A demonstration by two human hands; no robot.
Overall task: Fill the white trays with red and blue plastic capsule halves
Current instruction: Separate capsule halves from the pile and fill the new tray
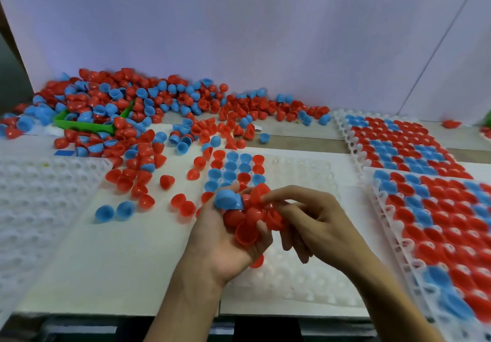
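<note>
Small assembly or packing workshop, plain white worktable (148, 248), bare white wall panels (239, 35), bulk heap of capsule halves (127, 107), filled white trays (398, 142), green scoop (87, 126).

A heap of capsule halves (148, 107) is spread along the far left of the desk (127, 248), with a scoop (90, 125) buried in it. A part-filled tray (292, 187) is set at the centre, below both hands, its far left pockets occupied. Two filled trays (398, 142) are laid to the right, one nearer, and another tray (34, 198) lies at the left.
</note>
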